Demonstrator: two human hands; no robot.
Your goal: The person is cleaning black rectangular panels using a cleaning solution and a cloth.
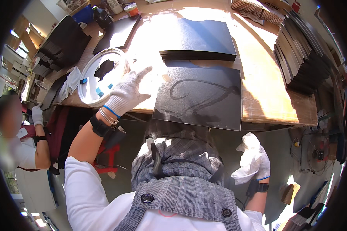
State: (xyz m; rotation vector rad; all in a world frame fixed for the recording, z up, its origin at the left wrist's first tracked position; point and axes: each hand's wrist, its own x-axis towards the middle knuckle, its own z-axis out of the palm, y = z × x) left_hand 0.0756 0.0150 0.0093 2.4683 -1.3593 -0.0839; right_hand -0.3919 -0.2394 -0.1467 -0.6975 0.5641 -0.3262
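"What is seen at the left?"
"A white round tray (90,94) is set on the tabletop (257,102), and near it the left hand (126,92) is raised, its fingers parted."
"Further right?"
"A black panel (204,86), darkly smeared, is laid at the near edge; past it, a white cloth (247,159) is clamped by the fingers of the right hand (263,166)."

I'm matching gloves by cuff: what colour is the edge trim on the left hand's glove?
Blue: the trim edges the white glove, best seen in the head view.
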